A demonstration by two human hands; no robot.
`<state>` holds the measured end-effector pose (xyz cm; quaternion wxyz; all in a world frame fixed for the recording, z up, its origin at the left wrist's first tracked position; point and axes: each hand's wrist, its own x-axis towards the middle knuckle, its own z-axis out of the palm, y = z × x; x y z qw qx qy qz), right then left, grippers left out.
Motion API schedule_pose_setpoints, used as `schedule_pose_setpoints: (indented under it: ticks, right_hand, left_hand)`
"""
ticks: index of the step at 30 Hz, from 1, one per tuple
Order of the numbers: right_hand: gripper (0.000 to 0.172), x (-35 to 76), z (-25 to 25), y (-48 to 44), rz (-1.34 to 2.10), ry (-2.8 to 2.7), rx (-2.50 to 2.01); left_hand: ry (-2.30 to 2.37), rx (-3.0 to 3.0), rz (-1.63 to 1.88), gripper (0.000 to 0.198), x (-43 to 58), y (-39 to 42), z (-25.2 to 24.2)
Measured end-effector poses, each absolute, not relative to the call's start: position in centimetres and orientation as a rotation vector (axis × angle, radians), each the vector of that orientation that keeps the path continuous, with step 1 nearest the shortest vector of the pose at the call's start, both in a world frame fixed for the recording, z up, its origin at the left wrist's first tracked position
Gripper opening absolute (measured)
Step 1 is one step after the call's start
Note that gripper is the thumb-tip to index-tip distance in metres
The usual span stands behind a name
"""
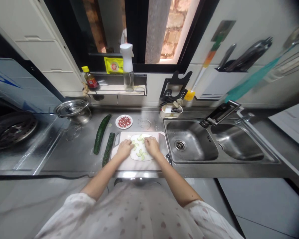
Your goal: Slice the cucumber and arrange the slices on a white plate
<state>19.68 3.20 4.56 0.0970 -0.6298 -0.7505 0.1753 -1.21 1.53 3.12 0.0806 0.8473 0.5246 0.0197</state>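
Note:
A white plate (139,156) lies on the pale cutting board (122,165), with thin cucumber slices (141,154) set out in pinwheel shapes on it. My left hand (125,148) is at the plate's left rim, its fingers bent and close together beside a pinwheel; what they grip, if anything, is hidden. Over the plate's right side, my right hand (151,146) has its fingers drawn together at a pale green slice. A knife's black handle (168,159) shows at the board's right edge. Left of the board lie a cucumber piece (108,150) and a longer cucumber (102,134).
Behind the board stands a small dish of chopped red bits (124,122). A double sink (193,141) with a black tap (218,114) adjoins on the right. To the left are a lidded steel pot (74,111) and a dark pan (12,129). A rack (114,91) holds bottles.

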Motion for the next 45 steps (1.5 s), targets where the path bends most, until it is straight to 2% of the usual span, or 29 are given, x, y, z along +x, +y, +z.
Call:
schedule_pose_setpoints:
  ticks: [5, 16, 22, 26, 40, 45]
  right_hand:
    - [0.026, 22.1, 3.6, 2.6, 0.436, -1.953, -1.738]
    - [0.026, 24.9, 3.1, 0.2, 0.416, -1.832, -1.716]
    - [0.027, 25.1, 2.9, -0.8, 0.385, -1.824, -1.722]
    - [0.029, 24.9, 3.1, -1.5, 0.391, -1.799, -1.73]
    - [0.026, 25.1, 2.7, -4.8, 0.489, -1.75, -1.866]
    - [0.026, 23.9, 3.4, -5.2, 0.488, -1.756, -1.789]
  left_hand:
    - [1.528, 2.582, 0.013, 0.03, -1.5, 1.9, 2.9]
    - [1.53, 2.472, 0.045, 0.032, -1.8, 2.0, 2.9]
    - [1.729, 2.213, 0.337, 0.041, -1.4, 2.1, 2.4]
    - [1.825, 2.172, 0.507, 0.038, -1.6, 1.2, 2.1]
    - [1.712, 2.368, 0.3, 0.036, -1.5, -2.2, 0.8]
    - [1.738, 2.298, 0.398, 0.035, -1.3, -2.1, 1.2]
